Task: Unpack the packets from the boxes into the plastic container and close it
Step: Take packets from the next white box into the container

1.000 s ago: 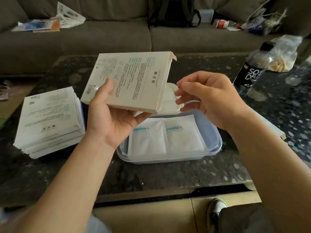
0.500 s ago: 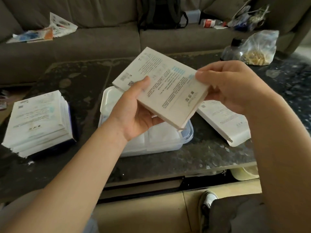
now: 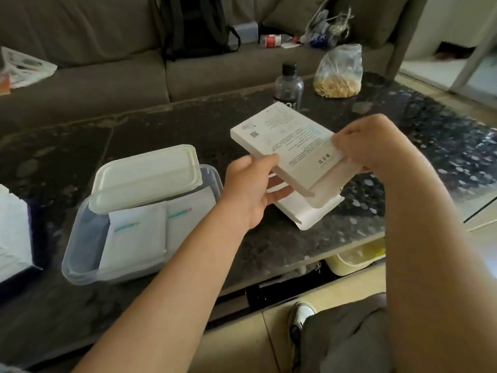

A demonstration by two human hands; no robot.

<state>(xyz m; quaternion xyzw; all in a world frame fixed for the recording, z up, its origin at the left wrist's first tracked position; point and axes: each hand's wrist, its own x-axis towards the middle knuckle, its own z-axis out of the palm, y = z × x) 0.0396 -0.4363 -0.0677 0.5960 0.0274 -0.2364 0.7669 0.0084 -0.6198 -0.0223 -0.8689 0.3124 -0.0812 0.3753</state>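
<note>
- Boxes: two countable, one held box (image 3: 285, 146) and one lying box (image 3: 309, 214) beneath it. A stack (image 3: 12, 232) at the left edge is cut off, number not determinable.
- Packets: two visible, left packet (image 3: 137, 238) and right packet (image 3: 192, 214).
- Plastic container (image 3: 80, 275): one.
- Lid (image 3: 145, 179): one.
- Bottle (image 3: 289, 87): one.
- Food bag (image 3: 337, 74): one.

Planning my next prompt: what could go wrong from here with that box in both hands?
1. The lid lies tilted over the far part of the container; it may block loading or get knocked off.
2. The left hand and right hand grip the held box above a second box near the table edge; a rough set-down might push that one off.
</note>
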